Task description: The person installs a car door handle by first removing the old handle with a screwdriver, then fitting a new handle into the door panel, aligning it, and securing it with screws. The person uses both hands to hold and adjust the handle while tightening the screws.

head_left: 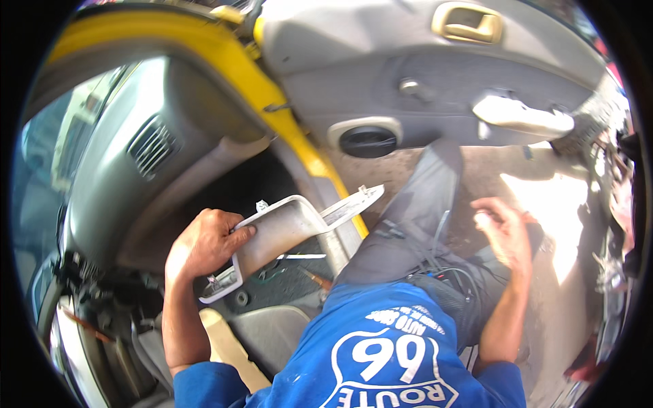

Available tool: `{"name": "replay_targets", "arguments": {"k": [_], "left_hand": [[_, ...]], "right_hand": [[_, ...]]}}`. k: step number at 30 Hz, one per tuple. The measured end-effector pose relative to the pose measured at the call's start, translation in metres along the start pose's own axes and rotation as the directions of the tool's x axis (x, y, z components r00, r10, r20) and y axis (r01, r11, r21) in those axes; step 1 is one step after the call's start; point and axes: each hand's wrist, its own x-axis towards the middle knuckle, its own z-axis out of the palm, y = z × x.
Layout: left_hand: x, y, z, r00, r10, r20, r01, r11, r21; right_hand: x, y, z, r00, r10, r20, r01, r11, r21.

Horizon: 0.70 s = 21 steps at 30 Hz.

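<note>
My left hand grips a pale grey plastic trim piece at one end, thumb on top, with a long recessed middle and a narrow tab pointing right. It is held inside the car's doorway, above the dark floor mat. My right hand hangs over my grey-trousered leg, right of the trim, fingers apart and loosely bent; a pale spot at a fingertip is too small to make out.
The yellow door frame runs beside the dashboard with its vent. The open door panel has a handle recess, speaker and pale armrest. A seat is below; tools lie on the floor mat. Sunlit pavement lies right.
</note>
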Motion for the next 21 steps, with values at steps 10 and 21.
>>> {"name": "replay_targets", "arguments": {"k": [10, 21], "left_hand": [[0.155, 0.275, 0.088, 0.639, 0.745, -0.19, -0.763, 0.582, -0.283], [0.253, 0.381, 0.1, 0.563, 0.698, -0.442, -0.79, 0.298, -0.536]], "right_hand": [[-0.033, 0.008, -0.025, 0.985, 0.127, -0.116, -0.031, 0.794, 0.607], [0.088, 0.075, -0.126, 0.739, 0.312, -0.596, 0.26, 0.685, 0.681]]}}
